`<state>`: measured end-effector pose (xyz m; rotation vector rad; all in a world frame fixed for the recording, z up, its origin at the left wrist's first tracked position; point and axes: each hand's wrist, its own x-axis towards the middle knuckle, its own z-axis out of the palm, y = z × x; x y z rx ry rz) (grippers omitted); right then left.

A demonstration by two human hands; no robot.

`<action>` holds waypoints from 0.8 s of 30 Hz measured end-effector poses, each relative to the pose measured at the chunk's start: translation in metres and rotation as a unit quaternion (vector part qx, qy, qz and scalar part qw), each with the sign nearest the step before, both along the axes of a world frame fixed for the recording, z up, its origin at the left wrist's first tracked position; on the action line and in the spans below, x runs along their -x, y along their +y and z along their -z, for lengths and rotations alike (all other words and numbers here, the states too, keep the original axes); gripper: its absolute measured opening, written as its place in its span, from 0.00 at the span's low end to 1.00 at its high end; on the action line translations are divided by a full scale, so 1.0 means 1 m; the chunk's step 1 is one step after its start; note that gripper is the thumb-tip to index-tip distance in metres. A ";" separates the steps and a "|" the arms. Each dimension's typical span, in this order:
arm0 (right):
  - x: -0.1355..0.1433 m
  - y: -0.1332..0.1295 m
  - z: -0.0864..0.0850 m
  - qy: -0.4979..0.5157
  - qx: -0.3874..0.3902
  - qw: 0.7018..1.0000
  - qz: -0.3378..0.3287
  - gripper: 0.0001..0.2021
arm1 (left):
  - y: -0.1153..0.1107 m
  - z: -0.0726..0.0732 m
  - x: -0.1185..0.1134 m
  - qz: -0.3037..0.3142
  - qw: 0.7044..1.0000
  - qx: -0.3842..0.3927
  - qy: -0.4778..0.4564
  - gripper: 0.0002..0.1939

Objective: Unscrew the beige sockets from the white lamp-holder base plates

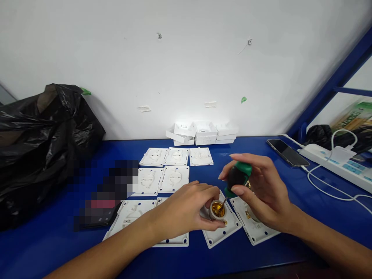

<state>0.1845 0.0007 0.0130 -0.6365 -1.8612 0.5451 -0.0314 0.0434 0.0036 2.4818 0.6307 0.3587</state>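
The left hand (186, 211) rests on the blue worktop (247, 255), its fingers (210, 193) closed around a small round lamp socket (217, 209) with a brass inside, which sits on a white square plate (222, 228). The right hand (261, 190) is just beside it on the far side, fingers (241, 157) wrapped tight around the black-and-green handle of a stubby screwdriver (236, 177). The screwdriver's thin shaft slants down from those fingers into the brass mouth of the socket, so tool and socket meet between the two hands. Under the right palm lies another white plate (257, 230), touching the first. Beyond the left fingers, more white plates (174, 157) lie in rows, and past them a stack of white boxes (203, 133) stands against the wall. Well beyond the right fingers lie a dark phone (286, 152) and a white power strip (337, 161) with its cable. Well out from the left hand sits a black plastic bag (43, 143).
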 end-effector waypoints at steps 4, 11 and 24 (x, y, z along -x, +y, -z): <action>-0.001 0.002 -0.004 -0.027 0.005 0.999 -0.021 0.27 | 0.000 -0.001 0.000 -0.005 1.000 -0.001 0.003 0.19; -0.001 0.008 0.002 0.009 -0.159 0.979 0.131 0.30 | 0.000 -0.001 0.000 0.001 1.000 0.005 0.011 0.18; -0.001 0.004 -0.001 -0.010 -0.109 0.992 0.060 0.31 | -0.001 -0.002 0.000 0.000 1.000 -0.004 0.012 0.20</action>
